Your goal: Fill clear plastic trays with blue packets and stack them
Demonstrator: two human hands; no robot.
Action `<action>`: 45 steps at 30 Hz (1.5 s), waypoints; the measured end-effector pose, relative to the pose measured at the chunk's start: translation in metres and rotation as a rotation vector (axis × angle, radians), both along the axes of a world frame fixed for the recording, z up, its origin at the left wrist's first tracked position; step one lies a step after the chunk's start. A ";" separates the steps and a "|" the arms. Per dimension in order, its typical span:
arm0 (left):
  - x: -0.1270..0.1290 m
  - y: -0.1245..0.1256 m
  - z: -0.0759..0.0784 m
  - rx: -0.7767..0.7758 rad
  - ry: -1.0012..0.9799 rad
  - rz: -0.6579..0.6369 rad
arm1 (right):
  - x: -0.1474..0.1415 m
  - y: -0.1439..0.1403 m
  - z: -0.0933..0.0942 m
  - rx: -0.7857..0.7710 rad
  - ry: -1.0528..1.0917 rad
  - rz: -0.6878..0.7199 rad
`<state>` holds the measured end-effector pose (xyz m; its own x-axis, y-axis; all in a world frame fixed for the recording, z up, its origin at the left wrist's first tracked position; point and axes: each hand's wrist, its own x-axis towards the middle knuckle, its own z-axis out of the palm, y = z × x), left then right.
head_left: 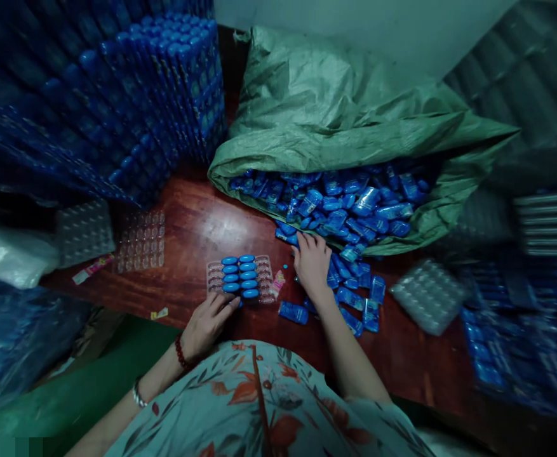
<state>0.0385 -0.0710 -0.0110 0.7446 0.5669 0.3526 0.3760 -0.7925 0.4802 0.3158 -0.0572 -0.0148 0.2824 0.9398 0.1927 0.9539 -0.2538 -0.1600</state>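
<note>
A clear plastic blister tray (215,277) lies on the wooden table, with two columns of glossy blue oval pieces (231,278) set in its middle hollows. My left hand (210,319) is at the tray's near edge, fingers bent and closed, a bit of blue showing under the fingertips. Small blue wrapped packets (349,297) lie loose to the right of the tray. Over the packets at the sack's mouth, my right hand (313,263) reaches with fingers slightly apart and fingertips touching them. No held item shows in it.
A large green woven sack (326,136) spills blue packets at the back. Tall stacks of filled blue trays (183,82) stand at left. Clear trays (141,241) lie on the left, and another stack of clear trays (430,296) at right. A pink-and-white wrapper (277,284) lies beside the tray.
</note>
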 end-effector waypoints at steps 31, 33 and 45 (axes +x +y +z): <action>-0.005 0.012 -0.002 0.002 0.114 0.122 | -0.039 -0.108 0.022 0.203 1.486 -0.351; -0.004 0.010 -0.004 0.055 0.124 0.156 | -0.040 -0.114 0.023 0.213 1.415 -0.313; 0.013 -0.015 0.021 -0.075 -0.178 0.272 | -0.022 -0.198 0.061 0.174 1.469 -0.361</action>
<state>0.0514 -0.0856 0.0099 0.4931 0.7653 0.4136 0.4737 -0.6350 0.6102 0.2937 -0.2555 0.0458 0.5191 0.7764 -0.3574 -0.1790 -0.3101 -0.9337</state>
